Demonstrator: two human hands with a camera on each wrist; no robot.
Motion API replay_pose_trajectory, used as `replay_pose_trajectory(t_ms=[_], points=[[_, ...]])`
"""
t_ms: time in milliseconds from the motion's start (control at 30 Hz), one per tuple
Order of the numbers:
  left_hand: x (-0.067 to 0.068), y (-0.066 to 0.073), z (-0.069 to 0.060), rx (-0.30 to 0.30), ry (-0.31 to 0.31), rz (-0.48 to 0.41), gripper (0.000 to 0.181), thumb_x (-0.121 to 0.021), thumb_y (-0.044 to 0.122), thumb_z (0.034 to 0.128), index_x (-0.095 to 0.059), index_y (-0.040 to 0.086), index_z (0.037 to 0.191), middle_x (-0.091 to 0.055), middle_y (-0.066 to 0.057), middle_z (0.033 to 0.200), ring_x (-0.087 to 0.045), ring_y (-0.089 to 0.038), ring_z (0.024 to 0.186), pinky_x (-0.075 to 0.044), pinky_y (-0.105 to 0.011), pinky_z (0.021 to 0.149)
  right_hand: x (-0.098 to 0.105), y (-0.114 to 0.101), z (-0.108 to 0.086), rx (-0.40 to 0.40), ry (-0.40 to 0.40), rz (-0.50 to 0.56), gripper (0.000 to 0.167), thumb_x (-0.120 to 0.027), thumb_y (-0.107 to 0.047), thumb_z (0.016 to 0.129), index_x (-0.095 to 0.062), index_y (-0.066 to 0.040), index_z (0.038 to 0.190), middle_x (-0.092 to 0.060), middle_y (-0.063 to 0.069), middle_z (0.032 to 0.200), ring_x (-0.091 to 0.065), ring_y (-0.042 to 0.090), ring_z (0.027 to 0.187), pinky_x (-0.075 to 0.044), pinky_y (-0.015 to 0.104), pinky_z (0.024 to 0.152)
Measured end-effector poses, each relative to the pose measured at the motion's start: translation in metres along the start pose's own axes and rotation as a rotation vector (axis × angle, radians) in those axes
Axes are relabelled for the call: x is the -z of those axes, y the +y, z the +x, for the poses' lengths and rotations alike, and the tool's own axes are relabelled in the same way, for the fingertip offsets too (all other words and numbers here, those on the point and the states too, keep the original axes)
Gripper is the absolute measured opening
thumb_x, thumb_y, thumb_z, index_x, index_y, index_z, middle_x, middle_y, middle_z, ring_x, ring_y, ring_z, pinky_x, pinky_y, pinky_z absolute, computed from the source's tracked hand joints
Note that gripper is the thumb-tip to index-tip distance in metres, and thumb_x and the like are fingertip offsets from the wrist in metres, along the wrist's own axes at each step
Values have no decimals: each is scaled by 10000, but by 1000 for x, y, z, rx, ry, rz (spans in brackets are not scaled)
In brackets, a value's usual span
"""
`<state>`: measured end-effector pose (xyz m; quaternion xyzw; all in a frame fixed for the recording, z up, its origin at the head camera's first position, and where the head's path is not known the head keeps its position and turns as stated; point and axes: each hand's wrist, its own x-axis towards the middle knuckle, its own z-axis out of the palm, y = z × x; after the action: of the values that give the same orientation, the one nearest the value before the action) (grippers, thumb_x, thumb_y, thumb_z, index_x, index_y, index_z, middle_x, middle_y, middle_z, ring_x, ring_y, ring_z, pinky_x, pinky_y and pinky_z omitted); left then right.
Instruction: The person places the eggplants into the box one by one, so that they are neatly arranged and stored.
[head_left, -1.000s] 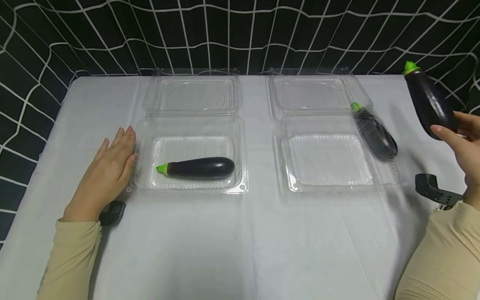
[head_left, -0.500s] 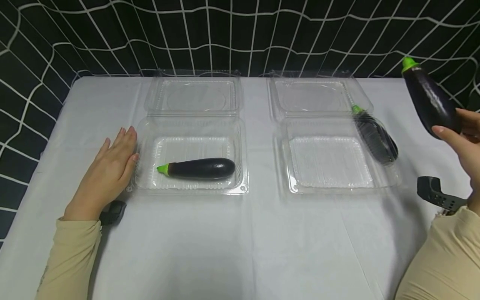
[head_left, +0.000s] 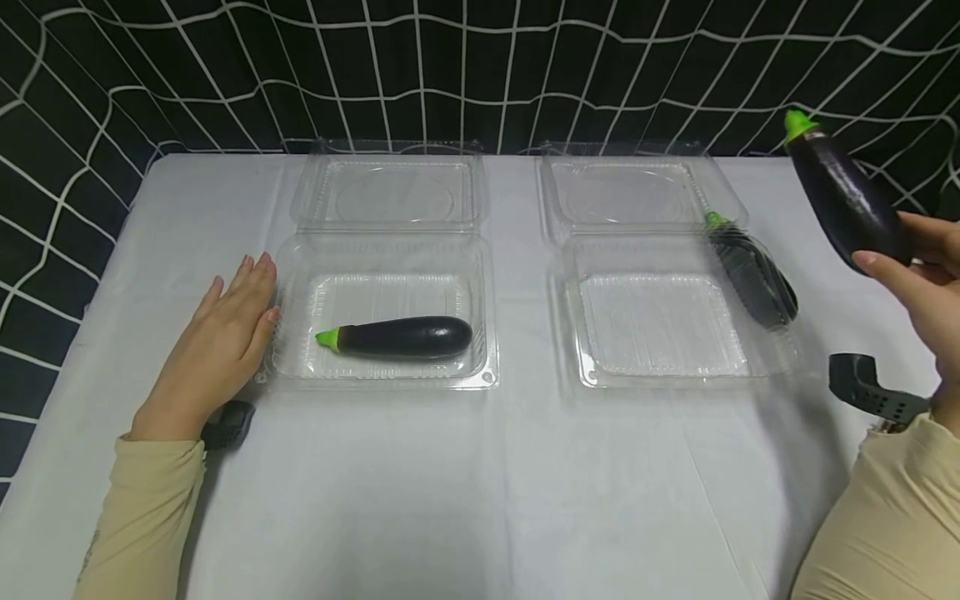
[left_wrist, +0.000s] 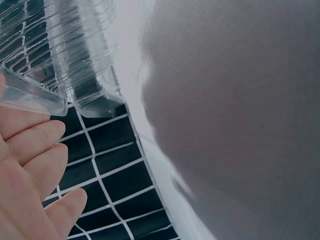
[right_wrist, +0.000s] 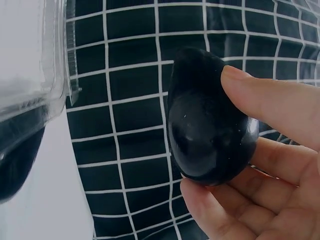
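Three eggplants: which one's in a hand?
The far-right eggplant, gripped by the right hand. The others aren't held: the left eggplant lies in the left container; the middle eggplant shows through the right container.

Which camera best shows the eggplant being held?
The head view, because the held eggplant shows its green tip and long body. The right wrist view shows mainly its round end; the left wrist view, none.

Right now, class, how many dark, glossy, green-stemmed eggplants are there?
3: one dark, glossy, green-stemmed eggplant inside the left clear plastic container; a second eggplant seen partly through the right clear plastic container's right side; a third eggplant held in the right hand.
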<state>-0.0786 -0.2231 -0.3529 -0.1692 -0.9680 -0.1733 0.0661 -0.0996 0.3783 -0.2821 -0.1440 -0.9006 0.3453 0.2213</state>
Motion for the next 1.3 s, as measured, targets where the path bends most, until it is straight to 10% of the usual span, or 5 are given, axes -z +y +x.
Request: replay_pose_trajectory(t_ms=[567,1300], points=[[0,-1,-1,5,-10,-14,529,-418,196,1010,-274,-82,1436,-284,-215,1483,-215,-311,1400,-103,-474,1145,-14,-22,-7,-14,-147,-122,526,-648,-187,894,-486,-90,1385,-533,8,1275,-418,-118,873,-405,115,903],[1,-3,0,-13,1,-24,523,-417,193,1011,-278,-81,1435,-280,-197,1488,-204,-276,1408,-110,-467,1146,-21,-41,-17,97,-194,-115,525,-683,-131,868,-509,-35,1354,-547,69,1245,-452,-102,994,-394,162,974]])
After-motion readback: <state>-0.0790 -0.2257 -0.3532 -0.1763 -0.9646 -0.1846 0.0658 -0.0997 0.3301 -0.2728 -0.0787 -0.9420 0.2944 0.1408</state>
